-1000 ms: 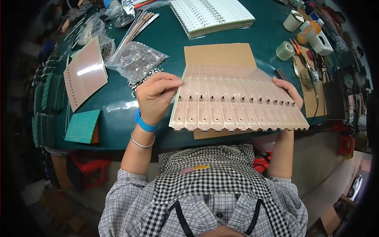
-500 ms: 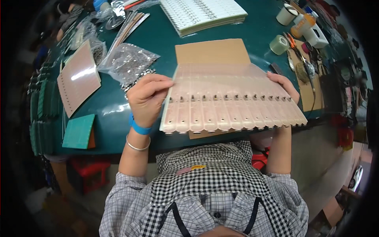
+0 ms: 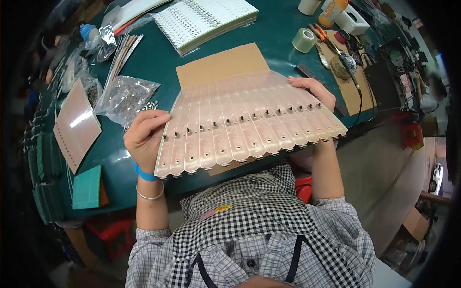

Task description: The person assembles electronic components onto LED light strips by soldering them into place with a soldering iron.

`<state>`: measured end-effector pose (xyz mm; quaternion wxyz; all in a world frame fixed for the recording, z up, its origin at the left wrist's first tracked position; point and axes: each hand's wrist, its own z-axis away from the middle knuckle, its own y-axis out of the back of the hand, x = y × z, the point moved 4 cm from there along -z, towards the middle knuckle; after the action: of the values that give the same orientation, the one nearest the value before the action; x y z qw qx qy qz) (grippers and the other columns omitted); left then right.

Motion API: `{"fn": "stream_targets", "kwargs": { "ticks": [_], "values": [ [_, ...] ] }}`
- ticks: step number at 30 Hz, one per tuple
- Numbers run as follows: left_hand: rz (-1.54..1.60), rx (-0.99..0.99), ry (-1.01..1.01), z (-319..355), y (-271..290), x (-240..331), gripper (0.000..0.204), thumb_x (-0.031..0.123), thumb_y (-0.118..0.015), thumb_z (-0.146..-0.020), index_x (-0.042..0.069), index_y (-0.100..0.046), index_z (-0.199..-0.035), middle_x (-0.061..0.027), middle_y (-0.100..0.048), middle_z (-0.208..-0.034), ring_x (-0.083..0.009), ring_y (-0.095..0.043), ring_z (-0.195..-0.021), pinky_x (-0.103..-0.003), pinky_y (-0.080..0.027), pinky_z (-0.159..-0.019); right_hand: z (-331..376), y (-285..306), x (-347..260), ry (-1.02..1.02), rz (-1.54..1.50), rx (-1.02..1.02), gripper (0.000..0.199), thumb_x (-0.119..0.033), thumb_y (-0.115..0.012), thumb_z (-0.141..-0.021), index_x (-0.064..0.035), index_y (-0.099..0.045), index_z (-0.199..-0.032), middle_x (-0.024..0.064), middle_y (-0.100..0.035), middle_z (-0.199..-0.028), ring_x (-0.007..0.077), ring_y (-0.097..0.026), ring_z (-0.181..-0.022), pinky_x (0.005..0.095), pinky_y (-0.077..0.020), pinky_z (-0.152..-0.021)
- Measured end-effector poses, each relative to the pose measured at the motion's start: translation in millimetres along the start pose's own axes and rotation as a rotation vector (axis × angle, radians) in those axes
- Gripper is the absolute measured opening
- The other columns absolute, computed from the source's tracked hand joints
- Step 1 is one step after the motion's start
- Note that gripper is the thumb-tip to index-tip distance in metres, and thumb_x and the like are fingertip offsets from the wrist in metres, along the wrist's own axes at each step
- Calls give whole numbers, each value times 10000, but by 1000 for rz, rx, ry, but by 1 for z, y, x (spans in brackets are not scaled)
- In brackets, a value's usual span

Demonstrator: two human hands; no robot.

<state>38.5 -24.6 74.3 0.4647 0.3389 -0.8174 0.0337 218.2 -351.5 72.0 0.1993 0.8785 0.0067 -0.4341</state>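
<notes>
A wide, pale pink panel of circuit-board strips (image 3: 249, 115) is held up over the table's near edge, its notched edge toward me. Across it runs a row of small dark upright parts, one or so per strip. My left hand (image 3: 146, 132) pinches the panel's left edge between thumb and fingers. At the far right edge, my right hand (image 3: 317, 91) grips it, fingers on top and the thumb out of sight. Beneath the panel lies a brown cardboard sheet (image 3: 223, 65), partly covered by it.
Beside my left hand lies a clear bag of small metal parts (image 3: 127, 98), some spilled. A similar pink panel (image 3: 79, 127) and a green block (image 3: 87, 187) are at left. White panels are stacked (image 3: 206, 19) behind; a tape roll (image 3: 304, 40), pliers (image 3: 319, 32) and a soldering iron (image 3: 353, 77) sit right.
The view has swung, so the table things sit further left in the picture. The panel, still between both hands, has tipped to show more of its face, its left end now lower in view.
</notes>
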Motion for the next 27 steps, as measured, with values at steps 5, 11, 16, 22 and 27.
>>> {"fn": "stream_targets", "kwargs": {
  "ticks": [5,11,16,22,27],
  "values": [
    [16,12,1,2,2,-1,254,-166,-715,-744,-7,-767,-936,-110,-710,-924,-149,-653,-792,-243,-505,-672,0,-2,-4,29,39,-1,305,-60,-769,-723,16,-720,-1015,120,-742,-1002,191,-713,-913,288,-555,-825],
    [63,22,13,4,6,-6,256,-160,-720,-750,-10,-762,-953,-108,-707,-949,-132,-633,-784,-230,-484,-660,4,-5,-11,74,70,21,300,-56,-778,-699,10,-717,-985,123,-737,-966,219,-718,-870,297,-562,-785],
    [37,10,-6,3,5,-3,249,-146,-718,-757,-14,-761,-963,-115,-702,-954,-129,-623,-789,-223,-477,-667,5,-4,-12,90,89,31,290,-55,-783,-696,7,-717,-971,116,-730,-935,218,-712,-836,295,-556,-741],
    [50,9,11,6,11,-12,248,-137,-717,-764,-17,-762,-975,-121,-699,-957,-136,-630,-810,-225,-482,-678,6,-6,-13,103,104,29,277,-50,-778,-703,2,-715,-968,113,-725,-922,215,-710,-819,292,-554,-717],
    [15,-43,-50,7,14,-17,308,44,-805,-795,-35,-721,-1080,-152,-674,-1072,-131,-610,-833,-222,-472,-725,6,-6,-15,113,121,36,261,-40,-771,-713,-4,-717,-966,114,-727,-927,220,-713,-816,294,-557,-708]
  ]
}}
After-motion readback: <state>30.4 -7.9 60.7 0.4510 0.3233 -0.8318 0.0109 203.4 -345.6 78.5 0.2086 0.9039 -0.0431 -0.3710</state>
